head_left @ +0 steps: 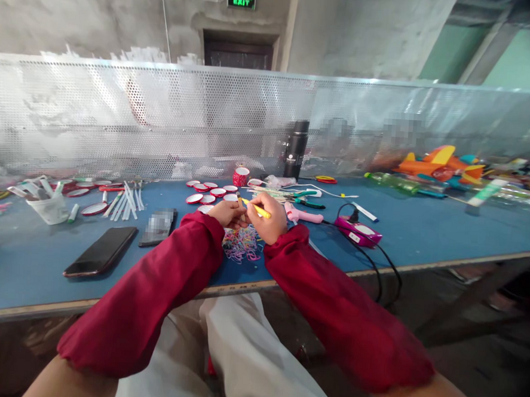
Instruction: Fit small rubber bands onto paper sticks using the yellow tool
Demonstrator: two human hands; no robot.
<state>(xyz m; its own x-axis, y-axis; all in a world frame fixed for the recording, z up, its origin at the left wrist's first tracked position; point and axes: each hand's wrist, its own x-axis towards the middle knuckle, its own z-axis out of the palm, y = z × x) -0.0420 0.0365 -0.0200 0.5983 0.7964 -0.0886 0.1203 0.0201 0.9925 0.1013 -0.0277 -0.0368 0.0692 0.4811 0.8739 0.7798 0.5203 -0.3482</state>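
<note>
In the head view my right hand (272,222) is closed around a slim yellow pen-shaped tool (260,210). Its tip points left, toward my left hand (226,213). The fingers of my left hand are pinched together near that tip, and a small brownish stick-like piece shows at them, too small to name. Just below both hands lies a tangled pile of colourful thin bands (243,245). Behind the left hand are several red-rimmed white discs (201,188). A pink glue gun (305,214) rests to the right of my right hand.
On the blue table (251,275) are a black phone (101,251), another dark device (158,228), a white cup (49,209) of sticks, green-handled pliers (309,195), a black flask (297,149) and a purple power strip (358,232) with cables. A perforated metal screen (162,114) stands behind.
</note>
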